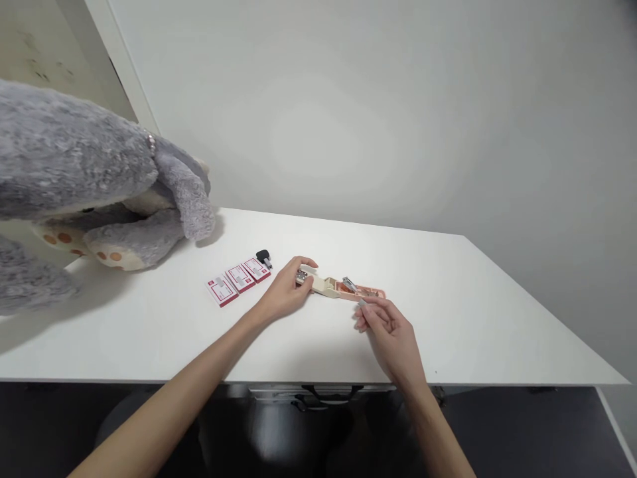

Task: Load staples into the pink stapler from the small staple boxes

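Note:
An opened stapler (326, 286) lies stretched out on the white tabletop, with a cream part at the left and a pink part at the right. Metal pieces stick up from its pink part (372, 292). My left hand (291, 285) is closed around the cream end, thumb on the near side. Just in front of the pink part, my right hand (391, 328) pinches a small grey strip of staples (362, 303) between thumb and fingertips, apart from the stapler as far as I can tell.
Three red-and-white small boxes (239, 279) stand in a slanting row left of my left hand, small grey strips on top. Behind them lies a black-and-silver staple remover (264, 257). A large grey plush toy (169, 192) sits at the left. A wall (318, 113) borders the table's back.

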`<act>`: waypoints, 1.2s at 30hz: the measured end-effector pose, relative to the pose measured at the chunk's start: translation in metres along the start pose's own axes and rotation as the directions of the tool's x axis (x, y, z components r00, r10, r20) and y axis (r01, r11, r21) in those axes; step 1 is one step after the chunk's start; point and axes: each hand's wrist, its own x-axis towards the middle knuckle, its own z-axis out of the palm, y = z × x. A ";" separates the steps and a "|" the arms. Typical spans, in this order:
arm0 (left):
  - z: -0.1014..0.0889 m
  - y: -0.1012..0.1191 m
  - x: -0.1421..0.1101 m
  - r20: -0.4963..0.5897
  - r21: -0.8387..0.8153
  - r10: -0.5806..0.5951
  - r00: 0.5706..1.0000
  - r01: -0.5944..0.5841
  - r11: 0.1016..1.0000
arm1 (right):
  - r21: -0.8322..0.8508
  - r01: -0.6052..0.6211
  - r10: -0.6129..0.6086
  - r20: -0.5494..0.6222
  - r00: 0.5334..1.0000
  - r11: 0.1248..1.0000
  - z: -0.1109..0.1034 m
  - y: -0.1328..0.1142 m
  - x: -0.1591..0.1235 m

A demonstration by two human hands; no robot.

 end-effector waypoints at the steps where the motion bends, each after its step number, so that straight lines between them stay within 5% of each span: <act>1: 0.000 0.000 0.000 0.000 0.000 0.005 1.000 -0.005 1.000 | 0.001 0.001 -0.001 -0.005 1.000 1.000 0.000 0.000 0.000; 12: 0.002 -0.010 0.001 -0.022 0.007 0.048 0.999 -0.048 0.999 | 0.009 -0.010 0.010 -0.002 1.000 1.000 0.000 -0.009 0.009; 23: 0.000 -0.011 0.004 -0.167 0.042 -0.020 0.986 0.027 0.999 | -0.056 0.155 -0.148 0.109 0.983 0.986 0.005 -0.032 0.082; 36: 0.001 -0.017 0.004 -0.247 0.159 0.037 0.968 0.002 0.987 | 0.086 0.082 -0.096 0.166 0.981 0.993 0.013 -0.007 0.108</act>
